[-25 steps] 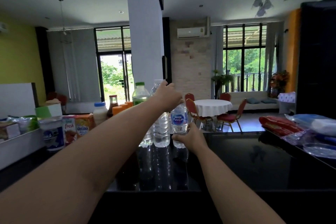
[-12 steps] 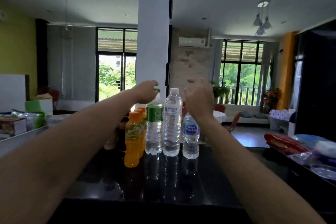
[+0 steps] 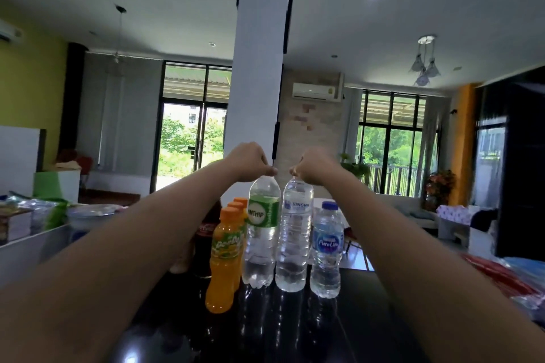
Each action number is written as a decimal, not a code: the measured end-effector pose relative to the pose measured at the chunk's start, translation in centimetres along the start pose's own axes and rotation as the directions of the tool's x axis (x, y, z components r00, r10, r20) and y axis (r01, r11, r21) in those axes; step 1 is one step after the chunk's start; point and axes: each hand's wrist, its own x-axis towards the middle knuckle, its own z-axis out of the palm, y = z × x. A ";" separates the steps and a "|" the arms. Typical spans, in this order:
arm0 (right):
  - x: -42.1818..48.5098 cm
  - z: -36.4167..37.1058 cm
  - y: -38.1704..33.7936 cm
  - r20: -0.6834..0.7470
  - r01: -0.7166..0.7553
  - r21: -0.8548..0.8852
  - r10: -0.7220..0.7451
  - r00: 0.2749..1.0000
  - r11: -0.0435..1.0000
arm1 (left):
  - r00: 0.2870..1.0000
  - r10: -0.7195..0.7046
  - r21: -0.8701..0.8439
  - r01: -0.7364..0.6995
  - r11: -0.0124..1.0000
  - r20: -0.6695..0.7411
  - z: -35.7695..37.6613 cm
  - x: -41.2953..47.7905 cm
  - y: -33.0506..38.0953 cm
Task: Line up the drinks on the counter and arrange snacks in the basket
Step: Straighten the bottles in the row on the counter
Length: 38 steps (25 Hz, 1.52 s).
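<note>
On the black counter (image 3: pixel 295 330) stand a green-label water bottle (image 3: pixel 262 230), a clear Singha water bottle (image 3: pixel 295 233) and a small blue-label Pure Life bottle (image 3: pixel 326 250), side by side. My left hand (image 3: pixel 250 163) grips the cap of the green-label bottle. My right hand (image 3: pixel 315 166) grips the cap of the Singha bottle. Orange juice bottles (image 3: pixel 225 259) stand in a file to the left, and a dark cola bottle (image 3: pixel 203 244) is partly hidden behind my left arm.
A white pillar (image 3: pixel 259 68) rises behind the bottles. At left a ledge holds boxes and bagged items (image 3: pixel 32 215). Red and blue snack packets (image 3: pixel 507 280) lie at the counter's right edge.
The view has tilted up and drawn closer. My right hand, open above the small bottle before, has closed on the Singha bottle's cap. My left hand stays on the green-label bottle's top.
</note>
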 end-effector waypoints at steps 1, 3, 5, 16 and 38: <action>0.1 -0.2 0.1 0.035 0.007 0.052 -0.008 0.999 0.999 | 0.999 -0.021 -0.001 0.020 1.000 -0.034 0.2 0.0 0.2; -0.2 -0.9 0.2 0.084 0.031 0.105 -0.040 0.996 0.994 | 0.996 -0.047 0.005 0.048 0.999 -0.075 0.7 -0.2 0.5; -0.8 -1.6 0.2 0.126 0.027 0.142 -0.046 0.991 0.989 | 0.997 -0.054 -0.019 0.053 0.998 -0.049 0.7 -0.5 0.8; -1.3 -1.3 -0.1 0.031 -0.034 -0.062 0.035 0.999 0.997 | 0.997 -0.004 -0.127 -0.006 0.992 -0.080 0.4 -1.9 0.1; -2.9 -1.2 1.7 0.173 0.073 0.463 -0.171 0.970 0.883 | 0.988 -0.003 -0.094 -0.012 0.996 -0.153 1.3 -3.4 0.8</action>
